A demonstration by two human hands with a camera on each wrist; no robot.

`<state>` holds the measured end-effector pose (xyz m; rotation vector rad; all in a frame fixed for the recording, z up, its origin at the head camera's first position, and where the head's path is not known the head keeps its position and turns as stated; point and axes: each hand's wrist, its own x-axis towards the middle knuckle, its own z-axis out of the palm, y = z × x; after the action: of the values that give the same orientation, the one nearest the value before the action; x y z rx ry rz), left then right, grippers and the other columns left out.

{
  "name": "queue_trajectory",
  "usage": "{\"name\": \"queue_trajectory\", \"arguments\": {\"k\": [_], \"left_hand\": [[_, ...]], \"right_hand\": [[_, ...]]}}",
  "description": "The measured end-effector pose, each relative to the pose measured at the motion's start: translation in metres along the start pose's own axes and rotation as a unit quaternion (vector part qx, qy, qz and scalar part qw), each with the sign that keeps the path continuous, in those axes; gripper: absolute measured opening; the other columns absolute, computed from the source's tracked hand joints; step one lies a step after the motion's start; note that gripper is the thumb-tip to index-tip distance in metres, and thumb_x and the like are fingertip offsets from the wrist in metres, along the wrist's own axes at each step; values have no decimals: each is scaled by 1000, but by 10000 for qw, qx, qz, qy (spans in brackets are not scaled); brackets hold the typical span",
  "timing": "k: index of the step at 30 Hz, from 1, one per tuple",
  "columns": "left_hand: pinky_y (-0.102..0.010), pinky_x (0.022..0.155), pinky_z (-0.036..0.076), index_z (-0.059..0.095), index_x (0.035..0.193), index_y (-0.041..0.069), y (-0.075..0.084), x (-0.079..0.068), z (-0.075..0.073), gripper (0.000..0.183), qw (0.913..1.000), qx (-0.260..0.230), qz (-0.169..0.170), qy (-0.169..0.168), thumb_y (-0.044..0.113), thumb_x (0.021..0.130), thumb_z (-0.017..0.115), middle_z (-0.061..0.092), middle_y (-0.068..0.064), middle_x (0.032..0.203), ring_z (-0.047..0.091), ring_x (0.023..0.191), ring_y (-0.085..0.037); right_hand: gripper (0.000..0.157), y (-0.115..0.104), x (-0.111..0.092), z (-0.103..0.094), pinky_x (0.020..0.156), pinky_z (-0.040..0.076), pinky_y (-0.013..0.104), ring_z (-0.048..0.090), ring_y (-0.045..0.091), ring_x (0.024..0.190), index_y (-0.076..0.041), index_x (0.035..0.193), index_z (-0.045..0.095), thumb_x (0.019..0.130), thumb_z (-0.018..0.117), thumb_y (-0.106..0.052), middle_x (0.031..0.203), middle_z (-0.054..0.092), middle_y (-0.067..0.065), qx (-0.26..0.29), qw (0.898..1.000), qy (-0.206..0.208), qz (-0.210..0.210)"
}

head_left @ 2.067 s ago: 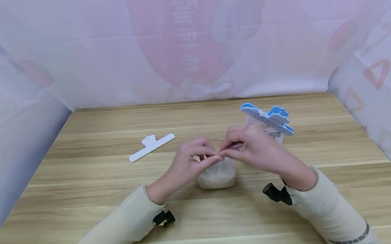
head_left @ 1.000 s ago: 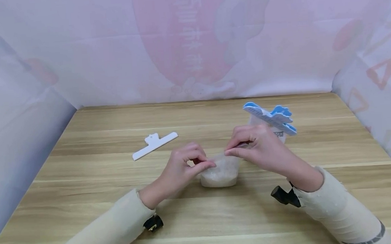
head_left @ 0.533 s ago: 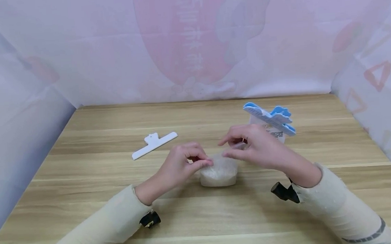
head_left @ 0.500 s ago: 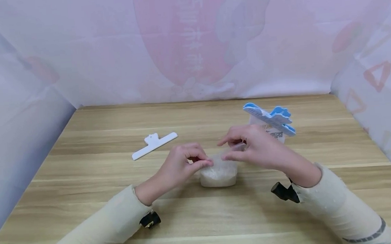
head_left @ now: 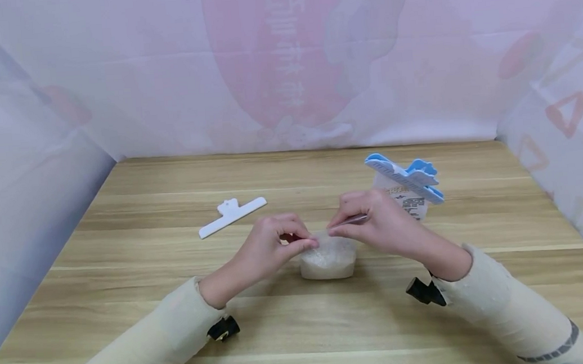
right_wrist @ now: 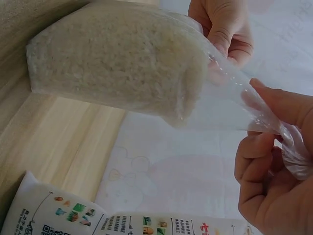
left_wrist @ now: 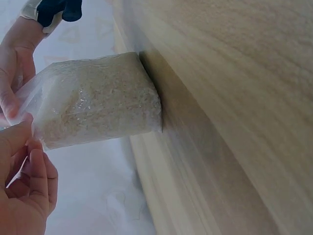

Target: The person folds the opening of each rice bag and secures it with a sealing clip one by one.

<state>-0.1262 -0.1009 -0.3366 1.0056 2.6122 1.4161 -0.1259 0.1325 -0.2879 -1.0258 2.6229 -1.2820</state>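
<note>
A clear plastic bag of rice (head_left: 327, 261) stands on the table between the two hands, its lower part filled with pale grains. My left hand (head_left: 280, 239) pinches the bag's top at its left side between thumb and fingertips. On the other side, my right hand (head_left: 375, 218) pinches the gathered top edge. In the right wrist view, the twisted film of the rice bag (right_wrist: 122, 58) runs through the right hand (right_wrist: 279, 171), with the left hand (right_wrist: 225, 34) behind the bag. The left wrist view shows the left hand (left_wrist: 24, 181) at the loose film above the rice.
A white clip (head_left: 232, 216) lies on the wooden table (head_left: 282, 340) at left. Behind my right hand stands a printed white bag (head_left: 408, 199), its top held by a blue clip (head_left: 408, 176). Printed cloth walls (head_left: 154, 101) enclose the back and sides of the table.
From both hands together over the bag, the left moved left and down. The right hand's thumb and forefinger parted about half a second ago and now pinch the bag's edge again.
</note>
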Motion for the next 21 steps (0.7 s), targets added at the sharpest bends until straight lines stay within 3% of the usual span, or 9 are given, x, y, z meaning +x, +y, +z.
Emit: {"name": "queue_trajectory", "arguments": {"k": [9,15,21], "left_hand": [[-20,64,54,79,85,9,1,-3,-10,4,9997,-25,-83,-207,9,87,76,68,3,80,57,71,-6],[-21,69,56,80,88,10,1,-2,-14,4,9984,-3,-277,-499,10,88,75,68,3,82,58,74,-6],[-22,64,56,80,90,13,0,-5,-16,4,9981,63,-363,-489,15,87,77,69,6,81,58,74,-7]], "right_hand": [[4,0,-2,2,54,40,20,45,6,60,-8,85,80,86,78,-12,68,57,-6,78,9998,184,84],[3,-1,-2,4,55,41,20,46,6,61,-10,84,80,85,78,-8,68,58,-6,153,9997,206,28],[4,-1,-2,5,55,41,20,47,6,60,-10,83,79,84,78,-6,68,58,-6,284,9995,128,0]]}}
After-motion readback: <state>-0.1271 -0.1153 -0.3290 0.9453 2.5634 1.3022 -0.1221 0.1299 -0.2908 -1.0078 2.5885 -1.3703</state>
